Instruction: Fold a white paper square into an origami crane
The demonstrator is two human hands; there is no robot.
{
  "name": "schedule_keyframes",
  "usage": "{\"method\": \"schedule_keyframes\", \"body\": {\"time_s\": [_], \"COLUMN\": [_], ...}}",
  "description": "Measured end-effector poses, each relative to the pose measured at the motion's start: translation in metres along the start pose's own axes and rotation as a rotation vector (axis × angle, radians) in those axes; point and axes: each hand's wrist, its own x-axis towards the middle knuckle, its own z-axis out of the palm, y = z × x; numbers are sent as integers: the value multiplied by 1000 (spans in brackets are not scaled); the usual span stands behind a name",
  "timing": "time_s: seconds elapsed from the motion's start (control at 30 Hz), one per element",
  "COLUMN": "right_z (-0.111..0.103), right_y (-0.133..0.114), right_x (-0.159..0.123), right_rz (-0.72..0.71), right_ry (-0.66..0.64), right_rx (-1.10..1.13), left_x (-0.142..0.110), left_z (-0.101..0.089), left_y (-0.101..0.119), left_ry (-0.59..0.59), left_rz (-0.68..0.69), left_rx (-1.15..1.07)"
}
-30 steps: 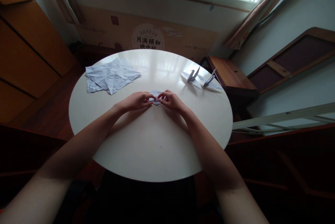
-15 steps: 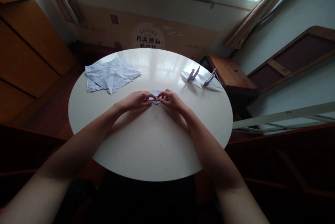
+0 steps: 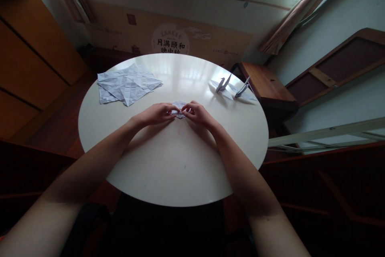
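A small piece of folded paper (image 3: 179, 115) lies on the white oval table (image 3: 180, 160), between my two hands. My left hand (image 3: 161, 113) is closed on its left side, thumb and fingers pinching the paper. From the right, my right hand (image 3: 194, 113) pinches the other side, its fingertips close to those of the left. Both hands cover much of the paper, so its exact shape is partly hidden.
A stack of creased paper sheets (image 3: 129, 83) lies at the table's back left. Two folded paper cranes, a left one (image 3: 222, 86) and a right one (image 3: 242, 90), stand at the back right. A wooden stool or bench (image 3: 266, 82) is beyond the right edge.
The view has shifted very slightly. Both hands keep their places at the folded paper, with only tiny finger movement.
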Motion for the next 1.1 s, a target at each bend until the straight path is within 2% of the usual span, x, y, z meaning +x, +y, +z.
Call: {"method": "schedule_keyframes", "body": {"time_s": [1.1], "right_z": [0], "right_y": [-1], "right_x": [0], "right_rz": [5], "right_ry": [4], "right_rx": [10], "left_x": [0], "left_z": [-1], "left_y": [1], "left_ry": [-2], "left_rz": [-1], "left_rx": [-6]}}
